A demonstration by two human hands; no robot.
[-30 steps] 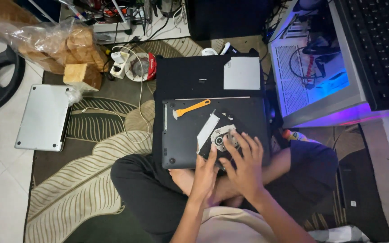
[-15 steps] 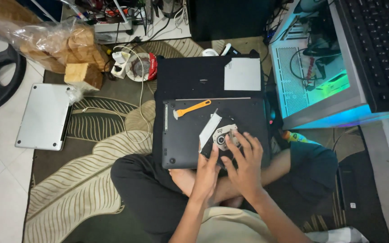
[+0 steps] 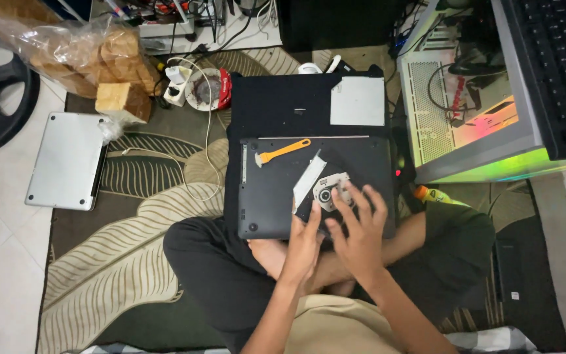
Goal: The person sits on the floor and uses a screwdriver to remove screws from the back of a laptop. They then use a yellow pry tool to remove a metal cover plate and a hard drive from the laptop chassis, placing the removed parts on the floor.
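On lap of cross-legged person, dark laptop (image 3: 276, 196) lies base-up, long axis left-right, hinge edge away. Left hand (image 3: 304, 246) flat, fingers together, touching near edge. Right hand (image 3: 356, 226) spread wide over silver drive part (image 3: 331, 192) at right-near area. Orange pry tool (image 3: 283, 151) near far edge, handle pointing right.

Matt black plastic laptop base (image 3: 276, 196), shiny metal drive part (image 3: 330, 193), smooth orange plastic pry tool (image 3: 283, 151).
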